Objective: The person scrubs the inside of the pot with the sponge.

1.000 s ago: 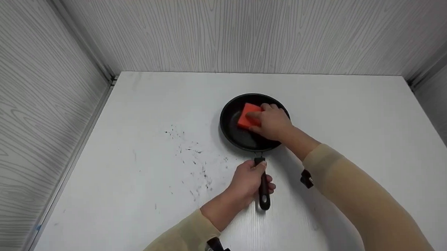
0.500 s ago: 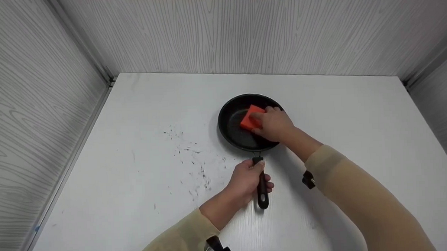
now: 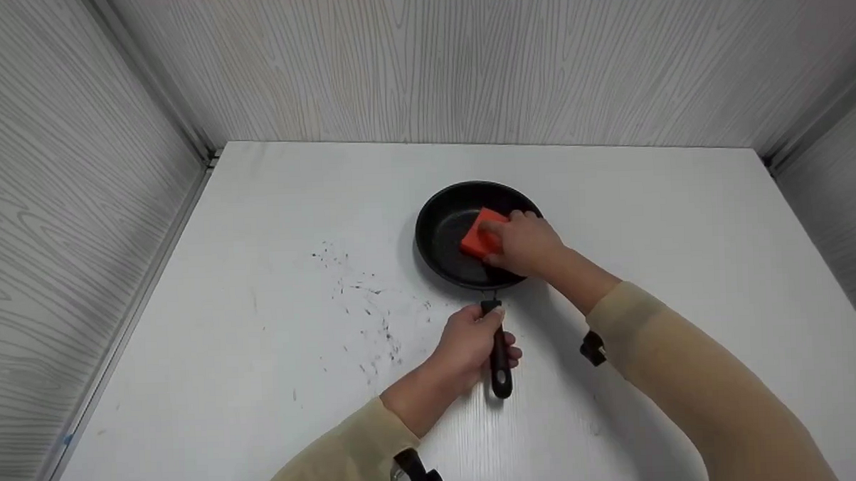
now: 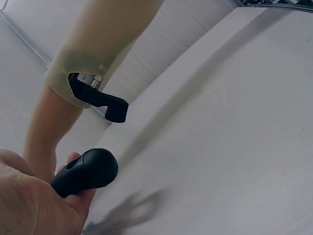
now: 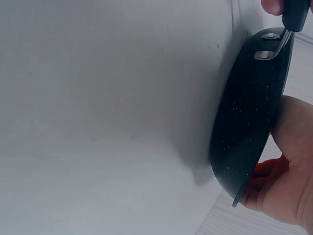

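In the head view a black frying pan (image 3: 442, 240) lies over the white table, its dark handle (image 3: 501, 377) toward me. My left hand (image 3: 467, 346) grips that handle, thumb on top near the pan end. Inside the pan my right hand (image 3: 528, 245) holds an orange-red sponge (image 3: 479, 240) against the inner surface, partly covering it. The left wrist view has the rounded handle end (image 4: 93, 169) sticking out of the left hand. From the right wrist, the pan's speckled outer side (image 5: 249, 107) shows, with the right hand (image 5: 298, 161) reaching over the rim; the sponge is mostly hidden there.
Dark specks and smears (image 3: 373, 299) mark the white table (image 3: 655, 211) left of the pan. Grey wood-grain panels (image 3: 464, 61) stand behind it and at both sides. Each sleeve cuff has a black wrist device (image 3: 420, 474).
The right hand has slid the sponge a little rightward and toward the handle inside the pan. The left hand keeps its hold; the pan sits slightly farther left in view.
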Tool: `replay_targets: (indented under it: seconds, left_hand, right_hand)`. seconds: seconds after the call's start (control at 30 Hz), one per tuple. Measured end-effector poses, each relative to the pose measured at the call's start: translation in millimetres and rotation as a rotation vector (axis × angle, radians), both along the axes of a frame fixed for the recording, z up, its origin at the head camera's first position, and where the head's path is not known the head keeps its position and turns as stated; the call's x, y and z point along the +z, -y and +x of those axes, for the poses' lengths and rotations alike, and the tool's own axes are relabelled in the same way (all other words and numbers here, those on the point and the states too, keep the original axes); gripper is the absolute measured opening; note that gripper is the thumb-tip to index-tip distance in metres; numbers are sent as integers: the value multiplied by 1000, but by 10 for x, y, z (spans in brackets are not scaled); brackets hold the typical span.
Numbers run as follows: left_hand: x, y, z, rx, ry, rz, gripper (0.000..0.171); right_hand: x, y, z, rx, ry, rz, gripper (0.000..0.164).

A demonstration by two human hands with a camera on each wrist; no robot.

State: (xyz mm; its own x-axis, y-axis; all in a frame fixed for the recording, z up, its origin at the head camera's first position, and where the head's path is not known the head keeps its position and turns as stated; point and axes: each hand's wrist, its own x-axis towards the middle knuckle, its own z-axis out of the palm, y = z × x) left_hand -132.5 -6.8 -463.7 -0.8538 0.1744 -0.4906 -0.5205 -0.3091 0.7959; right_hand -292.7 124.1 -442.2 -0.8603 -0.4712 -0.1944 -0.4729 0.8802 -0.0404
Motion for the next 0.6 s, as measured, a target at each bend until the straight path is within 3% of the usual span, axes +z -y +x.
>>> replay_targets:
  seconds: [0.37,0.6]
  left_hand:
    - [1,19,-14,-15,6,-10,29]
    - [17,17,-10,-25,19,-25,29]
  right_hand:
    - [-6,-113,-7,68,65,-110,56]
    - [11,-198,3,84,213,-332,55]
